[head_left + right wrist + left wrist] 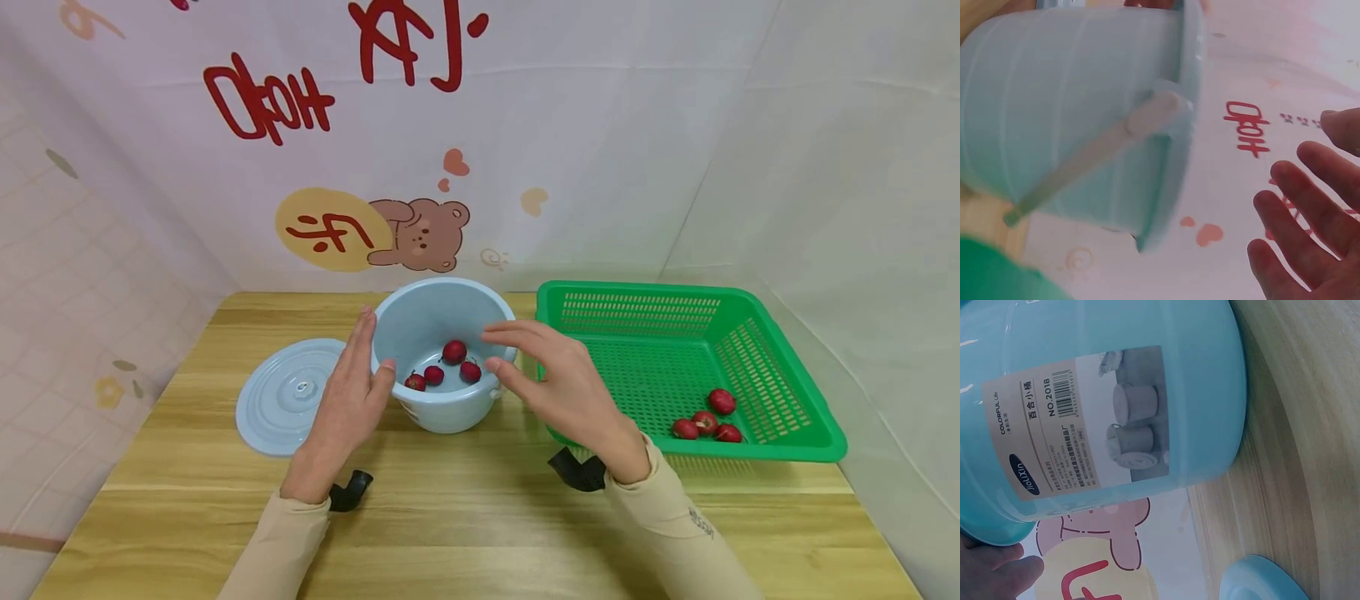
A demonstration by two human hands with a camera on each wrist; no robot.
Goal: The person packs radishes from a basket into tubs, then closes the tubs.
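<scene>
A light blue plastic bucket [442, 414] stands upright on the table, with several small red radishes [453, 352] on its bottom. My left hand [351, 400] rests against the left side of its rim, fingers straight and thumb near the front edge. The left wrist view shows the printed label [1079, 425] on the bucket wall. Above the right part of the rim is my right hand [558, 383], fingers spread and loosely bent, holding nothing. In the right wrist view those fingers [1300, 212] are apart from the bucket, whose pale handle [1094, 156] hangs down its side.
To the right stands a green slotted basket [795, 375] with several radishes [705, 422] in its near right corner. A round light blue lid [273, 400] lies left of the bucket, partly behind my left hand. A printed cloth wall [600, 150] rises behind the table.
</scene>
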